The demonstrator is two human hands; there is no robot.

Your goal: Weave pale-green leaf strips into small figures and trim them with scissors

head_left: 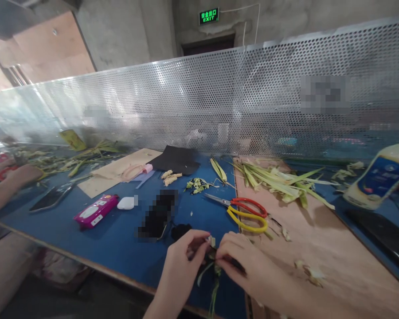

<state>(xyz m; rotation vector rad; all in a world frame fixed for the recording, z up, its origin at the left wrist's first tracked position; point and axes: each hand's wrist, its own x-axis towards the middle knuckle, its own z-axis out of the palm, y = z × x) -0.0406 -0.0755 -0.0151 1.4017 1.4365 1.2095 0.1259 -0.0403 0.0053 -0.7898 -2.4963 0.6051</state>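
Observation:
Near the table's front edge, my left hand (186, 259) and my right hand (241, 259) meet with their fingers pinched together. Between them is a small piece of plant material with thin green strips (214, 288) hanging below it. A small whitish bit (212, 241) shows at my left fingertips. My fingers hide the rest of the piece, and its exact form is unclear. Just beyond my right hand lie scissors (248, 215) with one red and one yellow handle, blades pointing left. A dark bundle (181, 231) sits beside my left hand.
Pale green husk leaves (279, 179) lie on a brown board (335, 248) at right. A bottle (379, 173) stands near a black phone (382, 232). Leftward are a magenta packet (98, 211), a white case (126, 203) and a co-worker's arm (13, 184). A perforated metal screen (186, 97) borders the table.

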